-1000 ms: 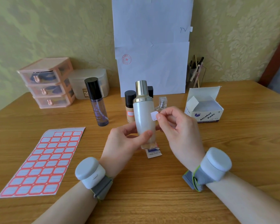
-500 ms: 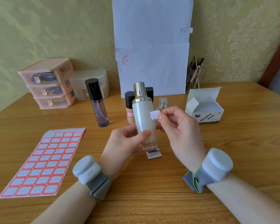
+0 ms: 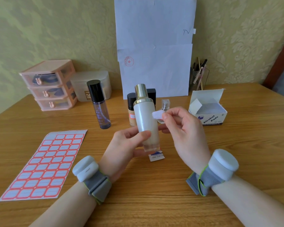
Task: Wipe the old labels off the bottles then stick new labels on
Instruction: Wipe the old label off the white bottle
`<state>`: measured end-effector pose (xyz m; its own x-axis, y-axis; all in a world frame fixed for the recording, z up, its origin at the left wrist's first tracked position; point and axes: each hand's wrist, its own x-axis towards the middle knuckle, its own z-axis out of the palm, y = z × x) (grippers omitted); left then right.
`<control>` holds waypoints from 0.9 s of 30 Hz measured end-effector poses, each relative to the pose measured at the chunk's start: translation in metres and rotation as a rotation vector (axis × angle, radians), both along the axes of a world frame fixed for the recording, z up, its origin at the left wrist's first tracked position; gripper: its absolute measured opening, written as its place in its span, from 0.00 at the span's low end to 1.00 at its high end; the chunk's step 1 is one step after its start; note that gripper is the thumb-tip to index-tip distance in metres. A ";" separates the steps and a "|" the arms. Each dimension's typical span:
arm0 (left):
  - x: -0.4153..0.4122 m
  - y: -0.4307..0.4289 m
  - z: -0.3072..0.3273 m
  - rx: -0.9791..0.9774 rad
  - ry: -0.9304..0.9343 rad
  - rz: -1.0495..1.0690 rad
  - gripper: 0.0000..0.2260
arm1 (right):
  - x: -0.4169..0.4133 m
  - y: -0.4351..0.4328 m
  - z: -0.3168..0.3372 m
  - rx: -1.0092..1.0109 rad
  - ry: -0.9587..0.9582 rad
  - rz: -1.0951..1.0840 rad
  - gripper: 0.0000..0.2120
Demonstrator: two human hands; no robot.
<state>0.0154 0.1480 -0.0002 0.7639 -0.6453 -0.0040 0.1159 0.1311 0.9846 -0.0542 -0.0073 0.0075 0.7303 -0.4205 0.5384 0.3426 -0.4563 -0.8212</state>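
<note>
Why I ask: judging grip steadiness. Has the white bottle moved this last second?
Yes: the white bottle has tipped its top leftward, uncovering more of the black cap behind it.

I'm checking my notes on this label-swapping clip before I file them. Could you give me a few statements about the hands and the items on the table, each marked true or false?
1. The left hand grips the white bottle with the gold cap. True.
2. The right hand pinches a small white pad at that bottle's side. True.
3. The Alcohol Pads box is closed. False: its lid flap stands open.
4. The label sheet is held in the right hand. False: it lies flat on the table, to the left.
5. The purple bottle with the black cap lies on its side. False: it stands upright.
</note>
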 end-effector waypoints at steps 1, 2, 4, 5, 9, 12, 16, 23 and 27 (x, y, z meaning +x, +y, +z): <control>0.000 0.000 0.000 -0.012 0.020 0.002 0.10 | 0.000 0.000 0.001 0.048 -0.004 0.016 0.05; 0.000 0.000 0.000 -0.020 0.033 0.004 0.09 | 0.001 -0.001 0.001 0.086 -0.007 0.028 0.05; 0.000 0.000 0.001 -0.023 0.031 0.008 0.08 | 0.001 -0.002 0.002 0.091 -0.011 0.034 0.05; -0.001 0.000 0.002 -0.024 0.028 0.008 0.08 | 0.002 -0.003 0.002 0.080 -0.008 0.039 0.05; -0.001 0.000 0.004 -0.044 0.019 0.022 0.09 | 0.001 -0.007 0.003 0.064 0.014 0.048 0.05; -0.001 0.000 0.005 -0.051 0.027 0.099 0.08 | 0.000 -0.017 0.007 -0.032 0.074 -0.029 0.07; 0.000 0.002 0.006 -0.068 0.014 0.178 0.05 | -0.003 -0.028 0.005 -0.238 0.205 -0.078 0.07; 0.002 0.002 0.004 -0.076 -0.021 0.199 0.06 | -0.005 -0.019 -0.008 -0.684 0.406 0.042 0.07; 0.003 0.001 0.002 -0.059 -0.015 0.192 0.07 | -0.005 -0.011 -0.012 -0.798 0.518 0.085 0.08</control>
